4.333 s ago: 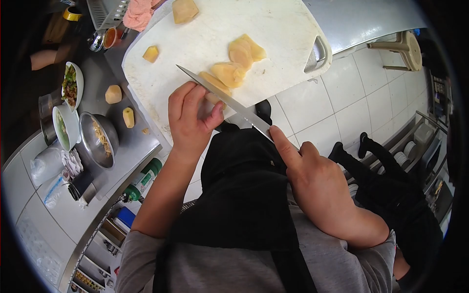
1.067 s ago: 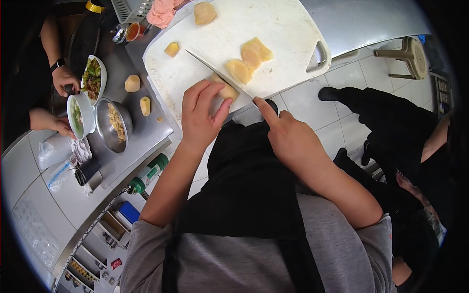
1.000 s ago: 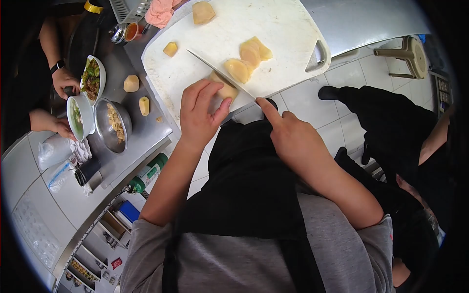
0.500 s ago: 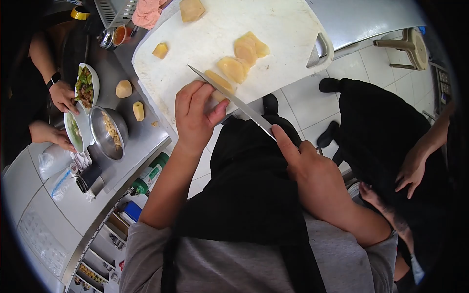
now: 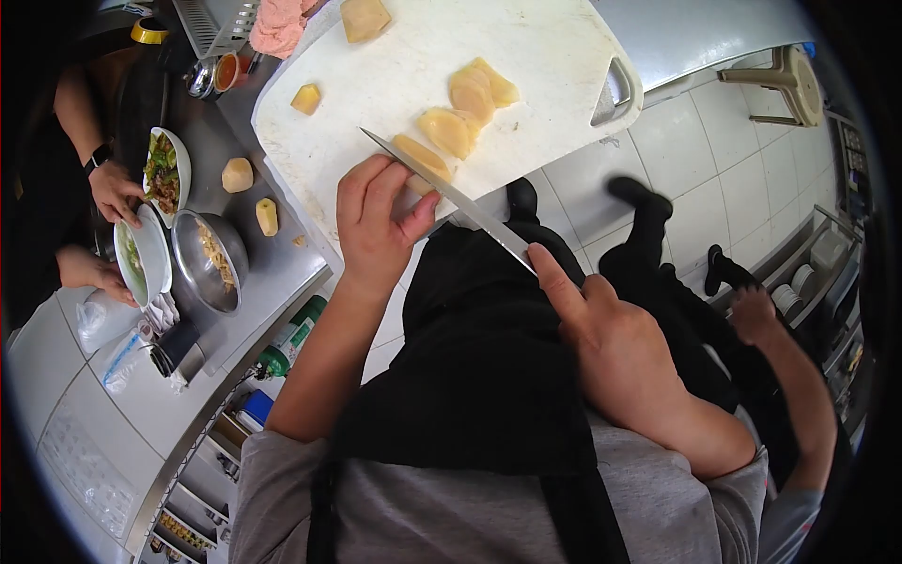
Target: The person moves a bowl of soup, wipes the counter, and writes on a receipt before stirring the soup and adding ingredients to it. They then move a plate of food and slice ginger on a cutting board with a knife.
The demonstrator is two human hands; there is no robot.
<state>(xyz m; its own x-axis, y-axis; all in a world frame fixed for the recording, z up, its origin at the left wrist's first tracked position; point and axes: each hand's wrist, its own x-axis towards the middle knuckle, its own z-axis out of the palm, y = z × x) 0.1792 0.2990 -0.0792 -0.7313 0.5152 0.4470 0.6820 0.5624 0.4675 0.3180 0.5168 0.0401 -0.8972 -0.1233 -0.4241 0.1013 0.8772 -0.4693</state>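
Observation:
My left hand point(image 5: 381, 211) is closed on a small piece of peeled potato point(image 5: 420, 185) at the near edge of the white cutting board point(image 5: 348, 89). Its fingers are bent and mostly hide the piece. My right hand point(image 5: 611, 338) wraps the handle of a long kitchen knife point(image 5: 470, 209), index finger stretched along the top of the blade. The blade slants across the board's edge beside my left fingertips, over the held piece. One potato slice point(image 5: 421, 156) lies beside the blade, with several overlapping potato slices point(image 5: 449, 132) beyond. A larger chunk point(image 5: 365, 19) and a small piece point(image 5: 305, 99) lie farther off.
At left a co-worker's hands point(image 5: 117, 193) hold a white bowl point(image 5: 158, 258) beside a metal bowl point(image 5: 218, 287) and a dish of food point(image 5: 178, 174). Two peeled potatoes point(image 5: 238, 175) rest on the steel counter. Another person point(image 5: 794, 376) passes close on my right. A stool point(image 5: 799, 89) stands beyond.
My hands and the knife are nearly unchanged. On the right, the person in black has moved, with legs and an arm in new places. The co-worker's white bowl has tilted and shifted slightly left.

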